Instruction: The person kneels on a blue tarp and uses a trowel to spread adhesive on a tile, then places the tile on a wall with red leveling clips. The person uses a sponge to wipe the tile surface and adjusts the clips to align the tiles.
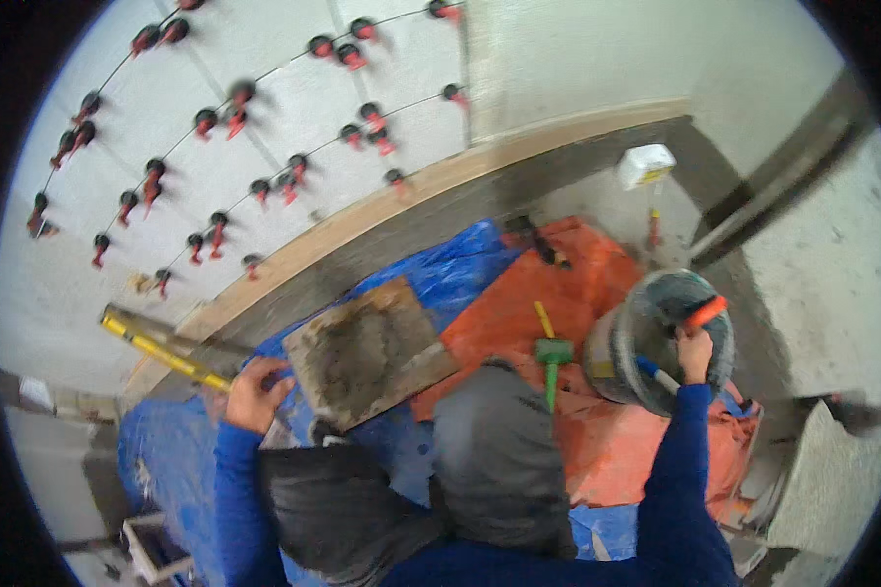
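My right hand (693,354) is over a grey bucket (612,347), closed on a tool with a thick orange handle (707,311). The working end of that tool is hidden or too blurred to make out. A blue-and-white handle (656,374) lies against the bucket's near rim. My left hand (256,394) is at the near end of a yellow spirit level (162,350), thumb and forefinger apart. The level's far end meets the tiled wall; whether the other fingers touch it is unclear. A mortar-smeared board (362,352) lies before my knees.
Red-and-black tile levelling clips (286,186) dot the light wall tiles. Blue tarp (431,274) and orange tarp (568,269) cover the floor. A green mallet (553,352) lies left of the bucket, a dark tool (538,240) behind it. A white box (646,164) stands at the back right.
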Available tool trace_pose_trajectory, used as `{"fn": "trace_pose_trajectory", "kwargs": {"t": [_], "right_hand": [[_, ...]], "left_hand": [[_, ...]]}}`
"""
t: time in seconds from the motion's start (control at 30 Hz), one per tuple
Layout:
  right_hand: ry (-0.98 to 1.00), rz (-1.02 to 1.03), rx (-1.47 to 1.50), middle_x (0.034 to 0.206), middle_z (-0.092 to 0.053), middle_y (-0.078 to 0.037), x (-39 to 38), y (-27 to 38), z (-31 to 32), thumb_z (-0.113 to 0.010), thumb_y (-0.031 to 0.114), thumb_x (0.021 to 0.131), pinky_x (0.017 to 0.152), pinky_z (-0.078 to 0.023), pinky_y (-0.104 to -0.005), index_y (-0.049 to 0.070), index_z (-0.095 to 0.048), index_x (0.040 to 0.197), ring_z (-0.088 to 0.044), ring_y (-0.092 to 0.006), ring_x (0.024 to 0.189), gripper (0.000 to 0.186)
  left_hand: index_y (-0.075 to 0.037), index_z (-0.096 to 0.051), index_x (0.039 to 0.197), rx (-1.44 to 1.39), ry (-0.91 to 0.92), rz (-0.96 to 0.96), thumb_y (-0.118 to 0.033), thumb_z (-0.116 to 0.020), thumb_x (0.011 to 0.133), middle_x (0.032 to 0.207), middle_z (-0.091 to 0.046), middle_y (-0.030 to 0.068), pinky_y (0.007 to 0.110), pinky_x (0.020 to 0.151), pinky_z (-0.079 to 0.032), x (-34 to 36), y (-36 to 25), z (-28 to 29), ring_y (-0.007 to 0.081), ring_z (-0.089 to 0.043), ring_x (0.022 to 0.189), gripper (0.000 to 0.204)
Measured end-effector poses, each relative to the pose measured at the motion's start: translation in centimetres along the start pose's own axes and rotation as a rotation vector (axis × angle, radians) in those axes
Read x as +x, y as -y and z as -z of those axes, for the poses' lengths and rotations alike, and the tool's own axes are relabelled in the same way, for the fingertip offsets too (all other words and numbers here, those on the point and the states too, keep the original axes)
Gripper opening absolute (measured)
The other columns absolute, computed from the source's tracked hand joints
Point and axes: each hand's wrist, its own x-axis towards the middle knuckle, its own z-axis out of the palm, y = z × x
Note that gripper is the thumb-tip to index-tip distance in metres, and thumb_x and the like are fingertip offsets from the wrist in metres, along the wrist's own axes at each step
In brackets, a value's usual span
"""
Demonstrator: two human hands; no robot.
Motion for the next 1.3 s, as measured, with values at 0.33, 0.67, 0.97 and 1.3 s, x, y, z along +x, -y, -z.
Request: {"fn": "trace_pose_trajectory", "kwargs": {"t": [0.33,0.67,0.97,1.3], "right_hand": [[0.883,0.035,1.573,0.078,-0.058,0.006,0.9,27.0,16.5,-0.062,0.030,0.103,0.055,-0.037,-0.0206,0.010,-0.064,0.101,-0.050,-0.0043,0.064,0.020],[0.994,0.529,1.105,0.073,-0.058,0.003,-0.9,43.6,20.3,-0.061,0.029,0.102,0.057,-0.041,-0.0221,0.004,-0.066,0.092,-0.052,-0.0050,0.065,0.027],[0.734,0.622,0.534,0.084,-0.071,-0.017,-1.3,39.1,3.5,-0.068,0.027,0.093,0.068,-0.054,-0.0414,0.002,-0.073,0.093,-0.068,-0.0326,0.074,0.025],[0.736,0.615,-0.060,0.102,-0.073,-0.021,-3.1,36.4,-3.3,-0.070,0.033,0.088,0.083,-0.057,-0.0508,0.007,-0.074,0.101,-0.070,-0.0394,0.097,0.029]], "left_hand": [[0.003,-0.071,0.094,-0.395,-0.071,-0.565,-0.010,-0.072,0.091,0.101,-0.071,0.0137,0.036,0.089,-0.052,3.0,-15.4,-0.5,0.0264,-0.068,0.099,0.013],[0.002,-0.068,0.098,-0.694,-0.105,-0.323,-0.014,-0.061,0.097,0.085,-0.068,0.0093,0.034,0.075,-0.053,3.6,-16.7,-2.5,0.0184,-0.066,0.081,0.017],[0.000,-0.068,0.095,-0.050,-0.283,-0.292,-0.015,-0.066,0.091,0.090,-0.069,0.0210,0.044,0.075,-0.053,4.1,-9.4,-3.5,0.0416,-0.067,0.087,0.016],[0.003,-0.068,0.086,-0.375,-0.468,-0.001,-0.030,-0.073,0.095,0.065,-0.059,0.0025,0.028,0.059,-0.045,3.8,-6.2,3.9,0.0077,-0.055,0.065,0.035]]}}
